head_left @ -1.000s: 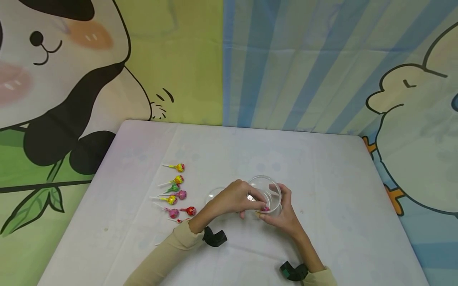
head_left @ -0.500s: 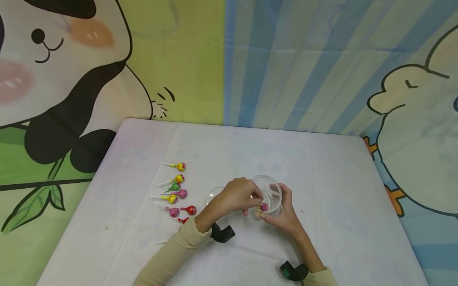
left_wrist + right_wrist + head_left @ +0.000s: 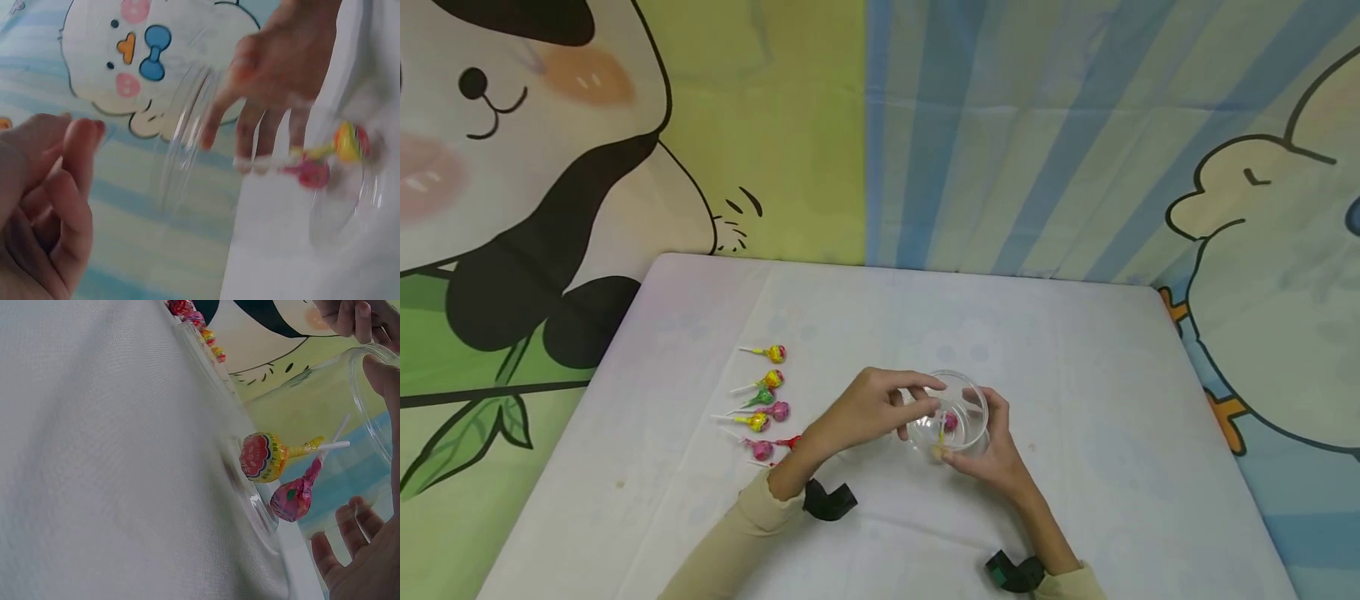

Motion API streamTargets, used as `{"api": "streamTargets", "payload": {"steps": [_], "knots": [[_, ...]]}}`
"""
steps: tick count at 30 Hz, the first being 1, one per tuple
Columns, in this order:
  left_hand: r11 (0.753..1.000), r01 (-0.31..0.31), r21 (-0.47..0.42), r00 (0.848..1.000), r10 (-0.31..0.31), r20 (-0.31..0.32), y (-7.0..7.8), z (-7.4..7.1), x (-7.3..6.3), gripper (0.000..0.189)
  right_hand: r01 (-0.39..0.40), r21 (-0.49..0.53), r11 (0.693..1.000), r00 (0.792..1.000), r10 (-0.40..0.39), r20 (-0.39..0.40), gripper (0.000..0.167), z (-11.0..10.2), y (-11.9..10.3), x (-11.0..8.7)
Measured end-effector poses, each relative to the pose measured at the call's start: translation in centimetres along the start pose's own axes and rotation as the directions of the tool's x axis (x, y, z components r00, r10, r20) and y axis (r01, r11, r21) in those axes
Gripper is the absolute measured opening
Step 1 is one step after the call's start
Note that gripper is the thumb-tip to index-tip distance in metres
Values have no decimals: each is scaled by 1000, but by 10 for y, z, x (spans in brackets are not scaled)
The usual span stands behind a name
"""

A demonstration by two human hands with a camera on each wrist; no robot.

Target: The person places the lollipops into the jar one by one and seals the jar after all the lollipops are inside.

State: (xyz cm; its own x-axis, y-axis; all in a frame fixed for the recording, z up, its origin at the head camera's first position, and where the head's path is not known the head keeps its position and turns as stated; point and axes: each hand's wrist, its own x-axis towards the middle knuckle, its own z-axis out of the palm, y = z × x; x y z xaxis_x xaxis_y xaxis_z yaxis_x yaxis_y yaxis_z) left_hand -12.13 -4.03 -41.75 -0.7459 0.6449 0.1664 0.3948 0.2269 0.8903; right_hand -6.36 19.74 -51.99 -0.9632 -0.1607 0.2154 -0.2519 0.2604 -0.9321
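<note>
A clear plastic jar (image 3: 973, 429) stands on the table, and my right hand (image 3: 1000, 458) holds it round its right side. Inside lie a yellow lollipop (image 3: 262, 456) and a pink lollipop (image 3: 292, 500), heads near the base and sticks pointing toward the mouth. My left hand (image 3: 876, 408) hovers at the left of the jar's rim, its fingers loosely bent with nothing between them. In the left wrist view, those fingers (image 3: 78, 156) are apart from the jar's mouth.
Several wrapped lollipops lie in a rough column on the left of the white table (image 3: 1075, 358), among them a yellow one (image 3: 777, 353), a green one (image 3: 765, 396) and a pink one (image 3: 763, 450). A cartoon-printed curtain (image 3: 955, 150) hangs behind the table.
My left hand has let go of the pink lollipop, which has dropped into the jar. That hand has drawn back left and its fingers have spread. My right hand stays on the jar.
</note>
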Motion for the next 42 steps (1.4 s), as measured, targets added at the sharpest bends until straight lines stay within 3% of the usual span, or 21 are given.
{"api": "streamTargets", "payload": {"steps": [2, 5, 7, 9, 11, 14, 16, 20, 23, 27, 35, 42], "knots": [[999, -9, -32, 999, 8, -44, -5, -16, -10, 27, -2, -10, 1000, 1000, 2, -5, 103, -1, 0, 0], [999, 43, -14, 995, -44, -89, -16, -41, -29, 27, 0, -12, 1000, 1000, -1, -15, 103, -2, 0, 0], [995, 84, 57, 990, -77, -117, -27, -57, -45, 26, 1, -20, 1000, 1000, -2, -17, 104, -2, 0, 1], [973, 134, 191, 984, -106, -146, -40, -71, -64, 27, -10, -17, 1000, 1000, 10, -14, 103, -2, -1, 1], [920, 185, 346, 975, -130, -178, -54, -84, -84, 28, -26, -8, 1000, 1000, 26, -10, 102, -1, -3, 2], [809, 292, 510, 954, -206, -219, -76, -101, -117, 30, -46, 3, 999, 999, 46, -13, 102, 0, -6, 3], [755, 370, 541, 928, -277, -247, -87, -110, -138, 32, -52, 3, 999, 998, 52, -20, 102, 1, -6, 4], [695, 498, 519, 867, -386, -316, -103, -125, -175, 34, -36, -6, 999, 999, 35, -20, 103, 0, -4, 3], [711, 512, 481, 856, -376, -356, -110, -130, -195, 31, -13, -13, 1000, 1000, 13, -15, 104, 0, -2, 3], [768, 483, 421, 865, -344, -364, -114, -129, -208, 28, 1, -14, 1000, 1000, -1, -14, 104, 0, -1, 3], [823, 518, 233, 836, -430, -342, -117, -122, -218, 27, -8, 9, 1000, 1000, 8, -11, 102, 1, -2, 2], [830, 532, 168, 816, -448, -366, -118, -115, -221, 28, 3, 9, 1000, 1000, -3, -11, 102, 0, -1, 2]]}}
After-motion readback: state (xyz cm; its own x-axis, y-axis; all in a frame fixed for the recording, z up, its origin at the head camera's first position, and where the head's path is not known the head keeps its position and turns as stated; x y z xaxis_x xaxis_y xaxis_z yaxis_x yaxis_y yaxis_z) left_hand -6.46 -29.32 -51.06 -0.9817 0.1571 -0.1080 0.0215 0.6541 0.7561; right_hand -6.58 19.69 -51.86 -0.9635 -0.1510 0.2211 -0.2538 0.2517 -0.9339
